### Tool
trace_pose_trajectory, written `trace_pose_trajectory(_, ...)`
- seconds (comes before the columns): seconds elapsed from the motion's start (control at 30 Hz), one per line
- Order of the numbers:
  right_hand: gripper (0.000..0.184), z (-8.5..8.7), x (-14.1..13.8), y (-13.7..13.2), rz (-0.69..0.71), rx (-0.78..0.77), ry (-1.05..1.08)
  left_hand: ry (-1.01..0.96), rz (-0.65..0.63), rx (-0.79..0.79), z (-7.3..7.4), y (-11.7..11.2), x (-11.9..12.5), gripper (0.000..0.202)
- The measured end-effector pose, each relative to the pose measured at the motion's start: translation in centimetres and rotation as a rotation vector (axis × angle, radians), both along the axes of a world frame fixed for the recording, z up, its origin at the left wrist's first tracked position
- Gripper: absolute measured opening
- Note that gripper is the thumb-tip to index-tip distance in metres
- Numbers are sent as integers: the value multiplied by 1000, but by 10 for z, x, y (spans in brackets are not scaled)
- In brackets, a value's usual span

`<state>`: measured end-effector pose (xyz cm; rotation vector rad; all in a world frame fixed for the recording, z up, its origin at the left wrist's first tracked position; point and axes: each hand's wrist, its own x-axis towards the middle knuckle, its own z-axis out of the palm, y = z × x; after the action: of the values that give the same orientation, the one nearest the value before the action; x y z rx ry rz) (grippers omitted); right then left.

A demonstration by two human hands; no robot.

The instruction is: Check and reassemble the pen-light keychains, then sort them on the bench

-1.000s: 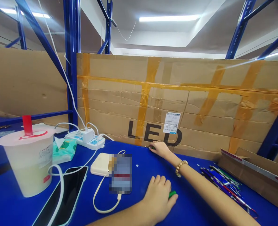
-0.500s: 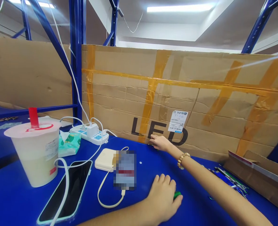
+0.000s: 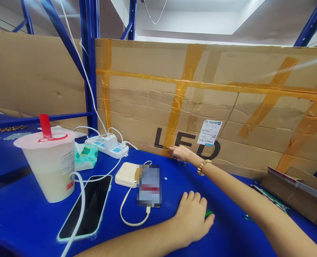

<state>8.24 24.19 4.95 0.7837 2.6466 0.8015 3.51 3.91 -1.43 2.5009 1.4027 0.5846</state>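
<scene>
My left hand [image 3: 193,218] lies palm down at the front of the blue table, fingers curled under. A small green object [image 3: 208,214] shows between its thumb and forefinger; the rest is covered by the hand, so I cannot tell its kind. Farther off, my right hand [image 3: 182,153] reaches to the foot of the cardboard wall [image 3: 137,107], below the printed letters, with its fingers bent together. A beaded bracelet [image 3: 203,167] circles that wrist. Just beneath the right hand a small dark and green item [image 3: 184,164] peeks out, too small to name.
Left of my hands are a smartphone [image 3: 90,205], a cream power bank [image 3: 126,174] cabled to a blurred device [image 3: 149,185], a drink cup [image 3: 53,171], tissues [image 3: 85,157] and a power strip [image 3: 115,149]. Thin items [image 3: 271,198] lie beside an open carton [image 3: 295,192] at right.
The view has tipped downward and turned slightly left. Against the printed letters, my right hand has shifted a little left. My left hand keeps its place around the green object.
</scene>
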Motion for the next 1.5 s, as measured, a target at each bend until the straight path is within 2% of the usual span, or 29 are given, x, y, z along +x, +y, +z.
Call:
trace_pose_trajectory(0.2, 22, -3, -2, 4, 7, -17, 21, -1, 10, 8, -1, -1, 0, 33)
trace_pose_trajectory(0.3, 18, 0, -2, 2, -1, -38, 64, 5, 2, 3, 0, -1, -1, 33)
trace_pose_trajectory(0.4, 9, 7, 2, -7, -2, -78, 142, 5, 6, -7, 2, -1, -1, 32)
trace_pose_trajectory(0.47, 11, 11, 7, -18, 6, -120, 191, 9, 10, -9, 3, -1, -2, 31)
trace_pose_trajectory(0.57, 15, 11, 18, -37, 11, -267, 260, 24, 8, 5, 3, -1, -1, 31)
trace_pose_trajectory(0.7, 14, 6, 32, -57, 24, -606, 337, 30, 4, 33, 2, -1, 0, 30)
trace_pose_trajectory(0.8, 18, 7, 40, -60, 55, -718, 364, 35, 7, 46, 1, -1, 0, 29)
trace_pose_trajectory(0.87, 23, 10, 44, -55, 40, -644, 348, 37, 10, 48, 0, 0, 0, 29)
trace_pose_trajectory(0.97, 21, 17, 49, -42, -40, -302, 266, 40, 9, 39, 0, 0, 0, 29)
trace_pose_trajectory(1.03, 20, 19, 49, -32, -78, -138, 225, 43, 6, 31, 0, 0, 0, 30)
trace_pose_trajectory(1.27, 20, 3, 34, -8, -89, -39, 126, 40, 9, 11, -1, 1, 0, 32)
trace_pose_trajectory(1.5, 15, -3, 17, -4, -101, -22, 8, 40, 6, 31, -4, 3, 0, 34)
